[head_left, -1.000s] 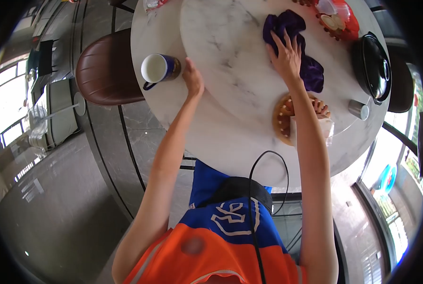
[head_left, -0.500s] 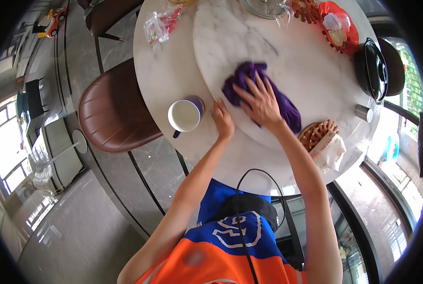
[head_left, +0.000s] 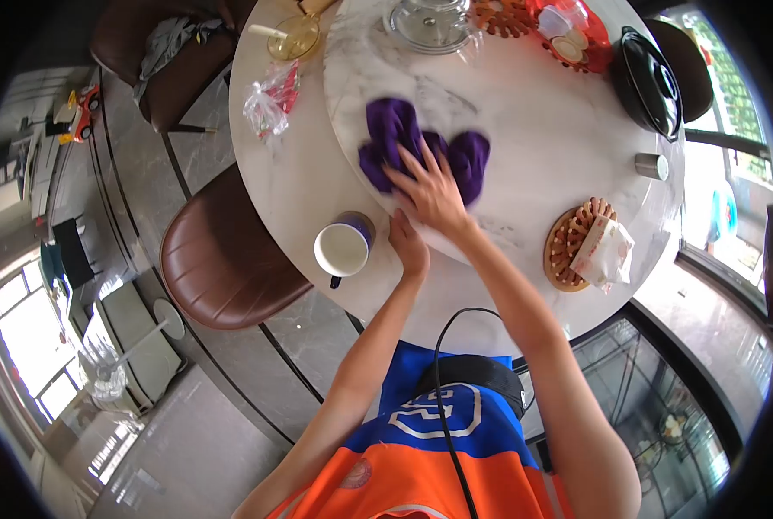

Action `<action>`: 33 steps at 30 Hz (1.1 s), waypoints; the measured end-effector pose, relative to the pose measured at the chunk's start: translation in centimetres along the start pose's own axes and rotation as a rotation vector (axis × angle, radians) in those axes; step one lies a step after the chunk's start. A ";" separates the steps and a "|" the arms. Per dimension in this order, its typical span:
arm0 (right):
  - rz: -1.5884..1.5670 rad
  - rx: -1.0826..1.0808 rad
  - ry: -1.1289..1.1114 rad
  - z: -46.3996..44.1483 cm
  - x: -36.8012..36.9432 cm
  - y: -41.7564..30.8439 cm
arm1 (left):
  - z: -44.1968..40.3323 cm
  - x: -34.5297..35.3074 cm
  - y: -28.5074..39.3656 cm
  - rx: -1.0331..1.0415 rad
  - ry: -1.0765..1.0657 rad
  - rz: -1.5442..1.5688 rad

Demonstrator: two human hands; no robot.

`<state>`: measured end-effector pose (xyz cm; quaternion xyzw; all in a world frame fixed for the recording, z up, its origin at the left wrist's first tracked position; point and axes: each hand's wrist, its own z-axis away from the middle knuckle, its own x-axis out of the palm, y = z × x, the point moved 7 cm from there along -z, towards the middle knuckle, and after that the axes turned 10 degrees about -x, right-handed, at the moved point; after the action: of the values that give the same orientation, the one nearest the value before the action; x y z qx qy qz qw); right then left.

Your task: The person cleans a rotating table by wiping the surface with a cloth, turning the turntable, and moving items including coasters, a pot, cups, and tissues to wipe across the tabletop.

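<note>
My right hand [head_left: 429,189] presses down on a bunched purple cloth [head_left: 393,125], fingers spread over its folds. The cloth lies on the raised round marble turntable [head_left: 516,112], near its left edge. Beside that edge is my left hand [head_left: 410,245], its fingers stretched out together against the rim and partly hidden. A white-lined mug [head_left: 345,247] with a dark blue outside stands to the left of my left hand on the table [head_left: 287,173].
A clear plastic packet [head_left: 272,99], an amber glass bowl [head_left: 295,36] and a glass lid [head_left: 429,24] lie farther back. Rightward are a red dish [head_left: 592,39], a black lidded pot [head_left: 650,82], a metal cup [head_left: 652,166], and a tissue pack [head_left: 605,251] on a wooden trivet [head_left: 559,251].
My right hand has slid the purple cloth left across the turntable, bunching it differently. My left hand stays by the turntable's edge. The camera view has turned somewhat.
</note>
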<state>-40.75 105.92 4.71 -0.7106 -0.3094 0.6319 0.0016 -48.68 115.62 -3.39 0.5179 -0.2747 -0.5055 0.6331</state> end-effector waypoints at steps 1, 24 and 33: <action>-0.038 0.057 -0.063 3.3 -1.2 -1.4 | 0.5 -0.4 0.1 -0.144 -0.078 -0.027; -0.035 0.303 -0.010 17.6 -4.1 1.4 | 2.2 -0.6 -0.7 -0.283 0.116 -0.187; 0.000 0.069 0.027 7.1 -5.4 8.7 | 3.0 -0.4 -0.8 -0.360 -0.014 -0.265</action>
<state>-43.39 93.76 4.73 -0.7188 -0.2875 0.6323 0.0302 -51.76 114.93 -3.12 0.4243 -0.1140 -0.6289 0.6415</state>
